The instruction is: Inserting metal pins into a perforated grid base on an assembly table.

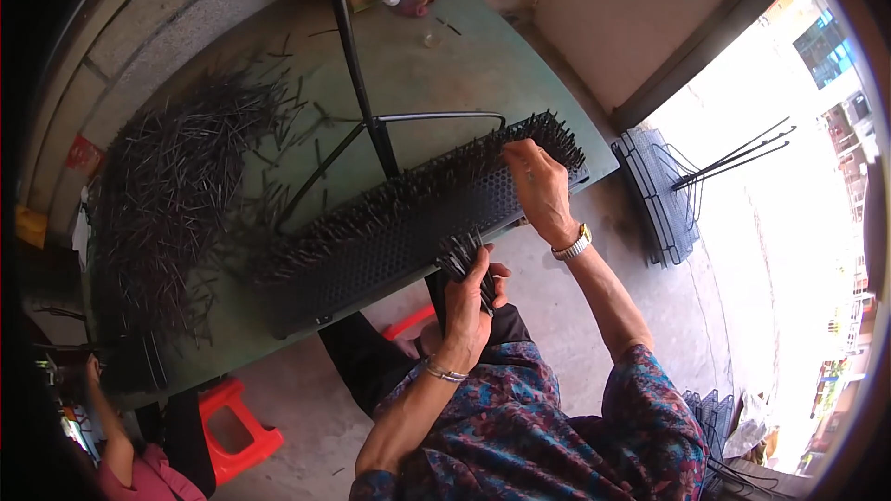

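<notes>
A long black perforated block point(371, 246) lies slantwise on the green table, its far half studded with upright thin black sticks point(445, 167). A black pole with a bracing frame point(360, 74) rises from behind it. In my left hand point(471, 301), a bunch of loose black sticks point(457, 255) is clasped just off the block's near edge. My right hand point(540, 187) is closed in a pinch over the block's right end, with its fingertips among the standing sticks. What those fingertips hold is hidden.
A large heap of black sticks point(176, 195) spreads over the left of the table point(483, 56). Red stools point(237, 441) stand below. At lower left sits another person point(148, 473), one hand near the table corner. Similar grey blocks with rods point(654, 195) stand on the floor at right.
</notes>
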Available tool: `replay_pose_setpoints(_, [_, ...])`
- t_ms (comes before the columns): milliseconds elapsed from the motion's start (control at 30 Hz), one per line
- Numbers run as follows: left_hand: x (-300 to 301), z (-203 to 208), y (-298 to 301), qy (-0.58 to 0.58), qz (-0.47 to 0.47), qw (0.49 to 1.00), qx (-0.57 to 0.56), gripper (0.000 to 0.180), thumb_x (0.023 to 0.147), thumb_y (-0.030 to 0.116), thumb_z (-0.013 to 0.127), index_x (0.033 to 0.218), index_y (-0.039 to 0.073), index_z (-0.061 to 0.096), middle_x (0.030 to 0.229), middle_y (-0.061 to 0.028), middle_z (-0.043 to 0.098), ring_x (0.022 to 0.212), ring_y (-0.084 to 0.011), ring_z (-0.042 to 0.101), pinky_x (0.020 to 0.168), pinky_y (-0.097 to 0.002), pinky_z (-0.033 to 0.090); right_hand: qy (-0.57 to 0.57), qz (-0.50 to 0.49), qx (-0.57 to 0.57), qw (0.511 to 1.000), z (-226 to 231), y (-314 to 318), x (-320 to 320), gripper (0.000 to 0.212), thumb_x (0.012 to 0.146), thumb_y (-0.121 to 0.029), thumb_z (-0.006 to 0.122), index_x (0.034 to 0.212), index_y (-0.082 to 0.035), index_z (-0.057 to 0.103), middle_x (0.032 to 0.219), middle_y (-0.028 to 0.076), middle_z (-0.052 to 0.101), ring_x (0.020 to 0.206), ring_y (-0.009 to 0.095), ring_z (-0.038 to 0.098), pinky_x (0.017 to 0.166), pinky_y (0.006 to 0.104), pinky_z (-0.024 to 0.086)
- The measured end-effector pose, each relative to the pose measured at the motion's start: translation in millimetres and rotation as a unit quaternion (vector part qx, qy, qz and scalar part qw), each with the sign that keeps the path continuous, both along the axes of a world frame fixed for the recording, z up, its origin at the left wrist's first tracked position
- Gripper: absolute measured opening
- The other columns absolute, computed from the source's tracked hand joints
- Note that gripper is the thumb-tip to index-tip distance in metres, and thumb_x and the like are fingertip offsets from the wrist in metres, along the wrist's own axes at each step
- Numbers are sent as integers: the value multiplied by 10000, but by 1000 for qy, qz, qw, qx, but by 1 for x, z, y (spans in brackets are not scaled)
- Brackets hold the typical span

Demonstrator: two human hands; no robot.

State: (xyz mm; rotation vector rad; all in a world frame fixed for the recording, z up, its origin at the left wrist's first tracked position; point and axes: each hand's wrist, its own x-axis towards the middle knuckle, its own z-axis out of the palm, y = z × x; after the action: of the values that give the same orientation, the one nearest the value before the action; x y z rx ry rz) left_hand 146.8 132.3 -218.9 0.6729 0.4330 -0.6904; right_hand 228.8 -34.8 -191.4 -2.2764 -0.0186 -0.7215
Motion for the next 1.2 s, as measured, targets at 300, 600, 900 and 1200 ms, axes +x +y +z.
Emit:
replay_pose_setpoints(300, [-1,1,3,-33,6,999,15,297,926,280,634,1111,61,555,777,-61,611,572,-74,491,453,-206,326,-19,-69,-267,961,13,16,-9,210,824,-152,680,1011,-64,645,916,111,542,770,297,580,640,392,473])
replay_pose_setpoints(600, [-7,14,-4,-53,-11,998,30,256,929,304,626,1009,61,620,810,-83,670,573,-83,533,448,-209,356,336,215,177,900,30,10,-53,166,881,-133,616,973,-2,659,788,96,667,702,146,634,604,282,497])
replay_pose_setpoints(900, [-9,4,-11,-112,-45,987,107,321,941,350,595,982,35,638,789,-97,690,580,-131,623,475,-229,445,381,248,137,880,30,-8,-56,155,890,-139,600,953,-8,653,772,64,658,679,106,615,596,257,503])
replay_pose_setpoints(1200, [4,4,-17,-65,-29,996,55,359,934,390,587,965,32,597,909,-142,685,816,-225,687,711,-377,581,341,217,208,890,43,-27,-64,111,901,-74,592,945,28,586,807,58,655,739,130,642,655,255,515])
